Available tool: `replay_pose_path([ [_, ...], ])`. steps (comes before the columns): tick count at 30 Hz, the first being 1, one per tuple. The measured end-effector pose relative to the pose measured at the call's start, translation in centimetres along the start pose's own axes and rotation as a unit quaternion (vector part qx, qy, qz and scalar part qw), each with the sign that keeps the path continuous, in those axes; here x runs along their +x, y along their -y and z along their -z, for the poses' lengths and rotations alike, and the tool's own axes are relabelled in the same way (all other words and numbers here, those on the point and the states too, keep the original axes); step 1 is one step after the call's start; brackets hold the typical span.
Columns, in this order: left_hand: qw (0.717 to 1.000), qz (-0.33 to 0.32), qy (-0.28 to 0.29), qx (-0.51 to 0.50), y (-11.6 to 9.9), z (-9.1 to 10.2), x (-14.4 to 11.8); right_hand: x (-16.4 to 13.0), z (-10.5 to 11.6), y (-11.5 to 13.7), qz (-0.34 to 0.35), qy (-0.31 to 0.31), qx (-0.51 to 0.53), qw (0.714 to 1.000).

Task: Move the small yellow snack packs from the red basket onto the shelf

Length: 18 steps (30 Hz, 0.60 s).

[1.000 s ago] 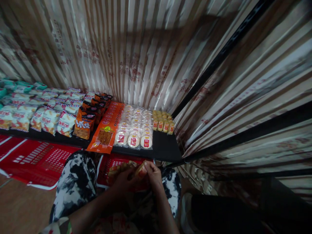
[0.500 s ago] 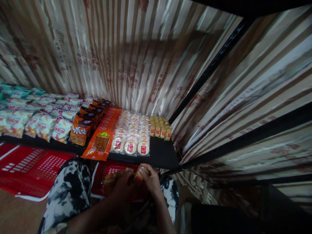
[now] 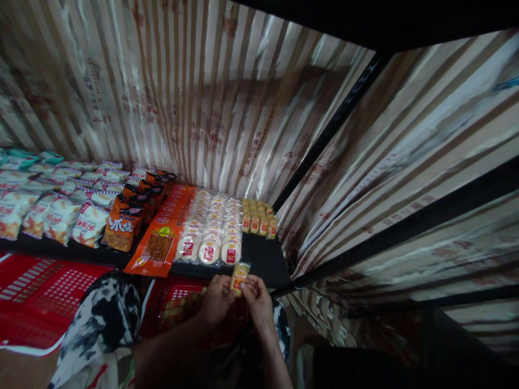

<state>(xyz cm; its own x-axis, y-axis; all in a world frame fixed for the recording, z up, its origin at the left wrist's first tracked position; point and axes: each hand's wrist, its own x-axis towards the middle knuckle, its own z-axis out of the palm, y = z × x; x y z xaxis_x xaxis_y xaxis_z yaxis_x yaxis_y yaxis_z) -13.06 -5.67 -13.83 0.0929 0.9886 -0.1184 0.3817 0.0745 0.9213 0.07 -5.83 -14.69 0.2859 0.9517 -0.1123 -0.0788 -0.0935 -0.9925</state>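
Both hands met at the front edge of the black shelf [image 3: 263, 259], near its right corner, and pinched one small yellow snack packet [image 3: 239, 273] between them — a glossy, flat, rectangular wrapper with a red patch, held upright just above the shelf edge. The left hand [image 3: 214, 300] gripped the packet's lower left side, fingers curled closed around it; the right hand [image 3: 255, 297] clamped the lower right side between thumb and fingertips. Both forearms rose from the bottom of the view, wrists bent slightly inward toward each other. Beneath the hands sat a red plastic basket [image 3: 178, 302] with a perforated grid wall, holding more small packets, dim and hard to resolve. On the shelf, a row of matching small yellow packets [image 3: 257, 216] stood at the back right corner. Beside them lay round white cakes [image 3: 211, 232] in clear crinkled film with red labels, in three columns reaching the front edge. Left of these, a long flat orange pouch [image 3: 162, 237] overhung the front edge, then dark orange crisp bags [image 3: 121, 229] and pale puffy snack bags [image 3: 60, 216] toward the left end. Striped satin-like sheeting [image 3: 182, 97], shiny and creased, covered the wall behind.
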Motion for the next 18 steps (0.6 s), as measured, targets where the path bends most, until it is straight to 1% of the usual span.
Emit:
replay_pose_path([
  [4,1.0,-0.026,-0.003,-0.014,-0.1,-1.5,1.0,0.2,0.4,-0.1,-0.013,0.002,-0.017,1.0],
  [6,1.0,-0.017,0.001,-0.015,0.0,-2.2,1.5,0.4,0.7,-0.2,-0.014,-0.01,-0.025,1.0],
  [11,0.999,0.033,0.022,-0.012,-0.3,-3.4,2.7,1.2,1.8,-0.7,-0.013,-0.034,-0.051,0.998],
  [14,0.999,0.03,0.036,-0.004,-0.7,-3.9,3.3,1.8,2.7,-1.2,-0.01,-0.056,-0.066,0.996],
  [18,0.998,0.015,0.056,0.016,-1.3,-4.6,4.0,2.7,3.3,-1.7,-0.017,-0.066,-0.061,0.996],
])
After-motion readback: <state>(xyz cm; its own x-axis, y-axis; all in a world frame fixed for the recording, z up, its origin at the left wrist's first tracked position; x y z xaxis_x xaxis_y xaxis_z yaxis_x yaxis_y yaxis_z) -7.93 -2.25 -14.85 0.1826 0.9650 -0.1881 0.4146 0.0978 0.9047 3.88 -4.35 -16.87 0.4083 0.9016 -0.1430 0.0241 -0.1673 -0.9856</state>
